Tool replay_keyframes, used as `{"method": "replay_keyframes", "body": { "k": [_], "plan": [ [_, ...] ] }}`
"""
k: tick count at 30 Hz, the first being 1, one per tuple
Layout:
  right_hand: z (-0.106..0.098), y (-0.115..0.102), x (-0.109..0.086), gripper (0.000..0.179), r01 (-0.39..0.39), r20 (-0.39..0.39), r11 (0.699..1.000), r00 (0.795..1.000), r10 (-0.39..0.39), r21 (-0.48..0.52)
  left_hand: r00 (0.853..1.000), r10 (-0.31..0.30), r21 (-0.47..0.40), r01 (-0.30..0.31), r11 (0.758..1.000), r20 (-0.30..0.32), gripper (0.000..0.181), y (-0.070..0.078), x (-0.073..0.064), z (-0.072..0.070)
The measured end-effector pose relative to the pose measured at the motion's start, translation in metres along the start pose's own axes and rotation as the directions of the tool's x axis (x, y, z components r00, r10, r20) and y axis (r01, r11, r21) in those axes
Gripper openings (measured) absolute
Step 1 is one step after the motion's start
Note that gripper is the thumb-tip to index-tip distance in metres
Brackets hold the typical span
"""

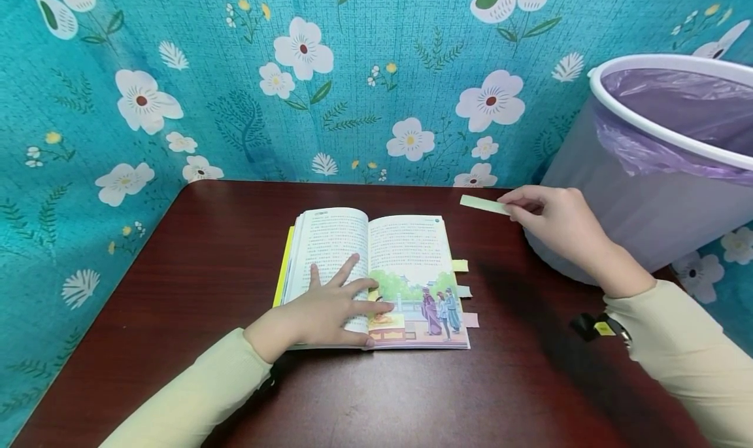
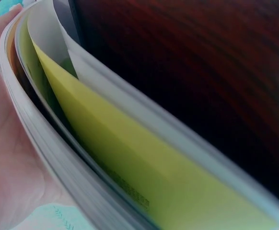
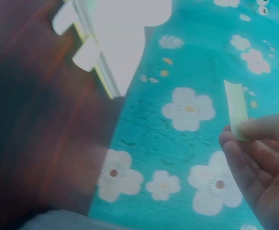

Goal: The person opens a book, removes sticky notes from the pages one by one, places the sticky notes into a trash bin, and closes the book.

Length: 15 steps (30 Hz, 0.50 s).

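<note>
An open book (image 1: pixel 406 245) with a coloured picture on its right page lies on the dark wooden table. My left hand (image 1: pixel 326 307) rests on it with fingers spread, across the inner fold and the left page. Three sticky tabs, a yellow one (image 1: pixel 460 265), a pale one (image 1: pixel 465 292) and a pink one (image 1: pixel 470 320), stick out from the book's right edge. Up and to the right of the book, my right hand (image 1: pixel 559 222) pinches a pale green sticky tab (image 3: pixel 236 108) between thumb and fingers, held apart from the pages. The left wrist view shows the book's curved page edges (image 2: pixel 58 158).
A tall bin (image 1: pixel 618 173) with a purple liner (image 1: pixel 653 147) stands at the right, close behind my right hand. Blue flowered cloth (image 1: pixel 365 75) hangs behind the table (image 1: pixel 194 271). Bare tabletop lies left of the book and in front of it.
</note>
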State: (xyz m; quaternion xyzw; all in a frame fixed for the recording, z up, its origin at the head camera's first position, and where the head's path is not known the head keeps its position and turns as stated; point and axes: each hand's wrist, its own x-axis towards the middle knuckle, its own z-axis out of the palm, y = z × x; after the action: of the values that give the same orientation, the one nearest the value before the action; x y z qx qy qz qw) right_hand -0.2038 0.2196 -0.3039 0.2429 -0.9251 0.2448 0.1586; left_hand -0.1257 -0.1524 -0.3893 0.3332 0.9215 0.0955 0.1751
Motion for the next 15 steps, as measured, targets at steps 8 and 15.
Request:
{"method": "replay_keyframes", "body": {
  "k": [8, 15],
  "plan": [
    [-0.021, -0.006, 0.002, 0.017, 0.044, -0.074, 0.999, 0.996, -0.045, -0.010, 1.000, 0.000, -0.002, 0.000, 1.000, 0.002, 0.063, 0.000, 0.000, 0.000],
    [-0.037, -0.017, 0.002, 0.020, 0.099, -0.124, 0.995, 0.987, -0.102, -0.026, 1.000, 0.006, -0.005, -0.006, 1.000, -0.004, 0.064, -0.001, 0.000, 0.001]
  ]
}}
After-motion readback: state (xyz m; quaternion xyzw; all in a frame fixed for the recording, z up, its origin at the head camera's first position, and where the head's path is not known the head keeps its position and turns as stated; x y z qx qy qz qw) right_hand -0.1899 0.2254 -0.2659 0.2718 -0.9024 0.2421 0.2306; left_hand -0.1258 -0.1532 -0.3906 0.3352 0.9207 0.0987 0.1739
